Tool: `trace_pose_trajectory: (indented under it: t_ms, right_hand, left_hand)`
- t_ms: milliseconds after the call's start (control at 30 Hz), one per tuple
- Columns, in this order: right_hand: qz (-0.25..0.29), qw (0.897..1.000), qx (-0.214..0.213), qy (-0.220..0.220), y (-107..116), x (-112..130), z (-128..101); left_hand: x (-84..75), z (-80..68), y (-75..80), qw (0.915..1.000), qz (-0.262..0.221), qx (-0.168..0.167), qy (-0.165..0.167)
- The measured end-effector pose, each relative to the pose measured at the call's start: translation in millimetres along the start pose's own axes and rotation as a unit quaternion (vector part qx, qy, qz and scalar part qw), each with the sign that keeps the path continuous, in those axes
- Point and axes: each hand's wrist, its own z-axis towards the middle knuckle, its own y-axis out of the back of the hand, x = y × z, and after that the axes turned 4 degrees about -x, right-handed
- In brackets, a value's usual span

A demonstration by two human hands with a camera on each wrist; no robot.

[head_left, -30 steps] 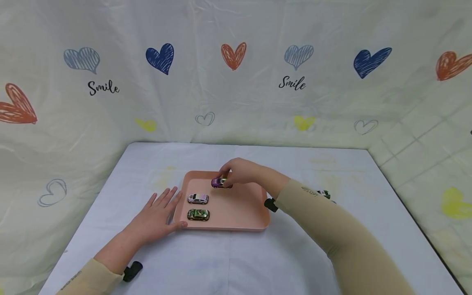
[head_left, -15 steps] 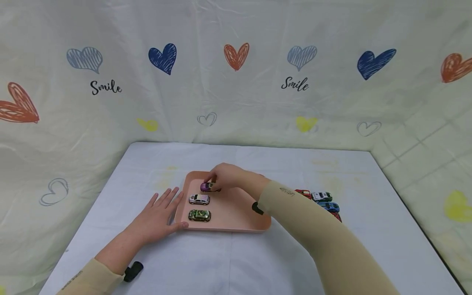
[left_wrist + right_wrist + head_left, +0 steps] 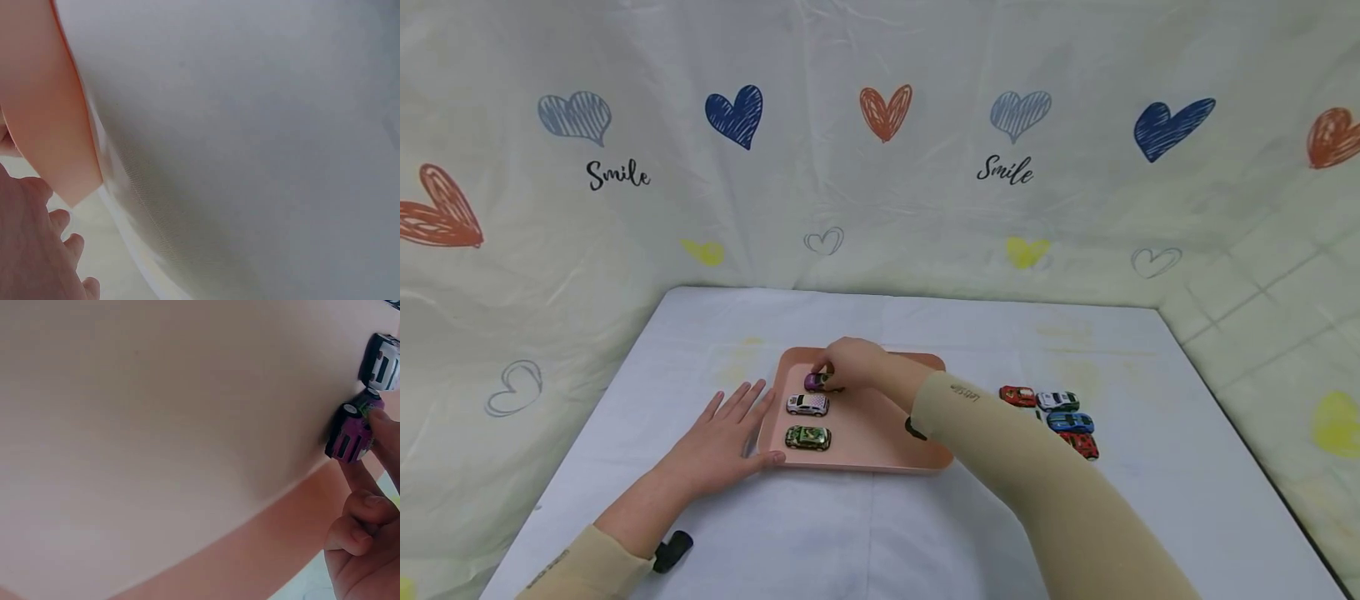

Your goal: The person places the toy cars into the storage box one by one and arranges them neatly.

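Note:
Between thumb and finger my right hand (image 3: 855, 364) pinches a purple toy car (image 3: 354, 433) at the far left part of the pink tray (image 3: 887, 442). In the right wrist view the car's wheels are at the tray floor. Just in front of it stands a white toy car (image 3: 808, 405) with a patterned roof, and nearer still a green camouflage toy car (image 3: 808, 438). My left hand (image 3: 718, 437) lies with fingers spread at the tray's left edge, its thumb touching the near left corner. In the left wrist view only part of that hand and the tray's side show.
Right of the tray, several toy cars sit close together on the white table: a red one (image 3: 1017, 396), a white one (image 3: 1057, 401), a blue one (image 3: 1070, 422) and another red one (image 3: 1082, 445), partly behind my right sleeve. A curtain with hearts (image 3: 880, 200) hangs behind.
My right hand has moved left across the tray with the purple car, into line with the other two cars. The cars on the right have come out from behind my sleeve. My left hand stays put.

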Motion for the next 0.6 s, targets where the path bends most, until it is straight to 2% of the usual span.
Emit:
trace_pose_trajectory:
  t_ms: [433,600]
  right_hand:
    - [-0.076,0.997,-0.021,0.009,-1.2,9.2,0.5]
    - [-0.09,0.996,-0.024,0.005,-2.4,8.7,3.2]
  left_hand:
    - [0.5,0.9,-0.5,1.0,0.0,0.002,0.002]
    - [0.5,0.0,0.4,1.0,-0.002,-0.001,-0.001]
